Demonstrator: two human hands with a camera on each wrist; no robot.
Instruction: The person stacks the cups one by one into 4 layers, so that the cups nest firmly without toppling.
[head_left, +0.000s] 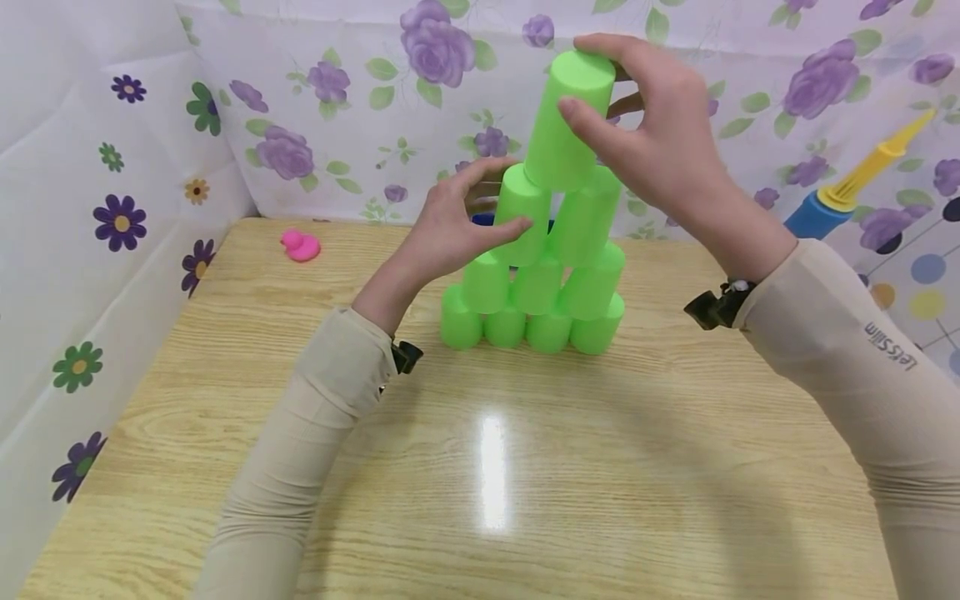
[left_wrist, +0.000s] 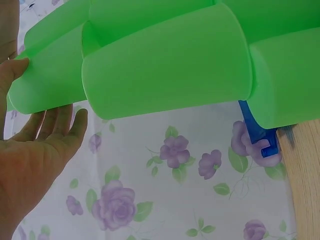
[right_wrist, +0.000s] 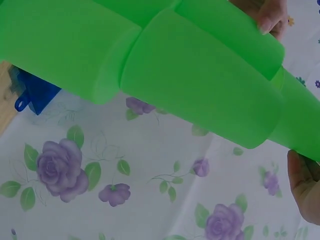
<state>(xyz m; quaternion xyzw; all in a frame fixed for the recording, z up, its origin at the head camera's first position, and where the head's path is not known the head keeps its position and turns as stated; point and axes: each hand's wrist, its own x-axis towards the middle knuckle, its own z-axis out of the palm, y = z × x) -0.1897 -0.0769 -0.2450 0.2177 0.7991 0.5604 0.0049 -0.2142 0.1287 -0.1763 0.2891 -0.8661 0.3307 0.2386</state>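
Green cups stand upside down in a stepped pyramid, several (head_left: pixel 550 327) along the bottom, three (head_left: pixel 537 283) above them, then two. My right hand (head_left: pixel 663 125) holds the top cup (head_left: pixel 567 125) from the right, thumb in front and fingers behind. This cup leans slightly and its lower rim overlaps the two cups beneath. Lower down, my left hand (head_left: pixel 453 221) cups the left cup (head_left: pixel 522 212) of the second row from the top. In the left wrist view its thumb lies against that cup (left_wrist: pixel 52 75), and its fingers reach around the other side.
A blue plastic piece (left_wrist: pixel 257 132) shows behind the pyramid. The pink toy duck (head_left: pixel 302 246) sits at the table's back left. On the right stands a blue and yellow pump (head_left: pixel 840 196). Flowered cloth (head_left: pixel 330 125) hangs behind the wooden table (head_left: pixel 600 483).
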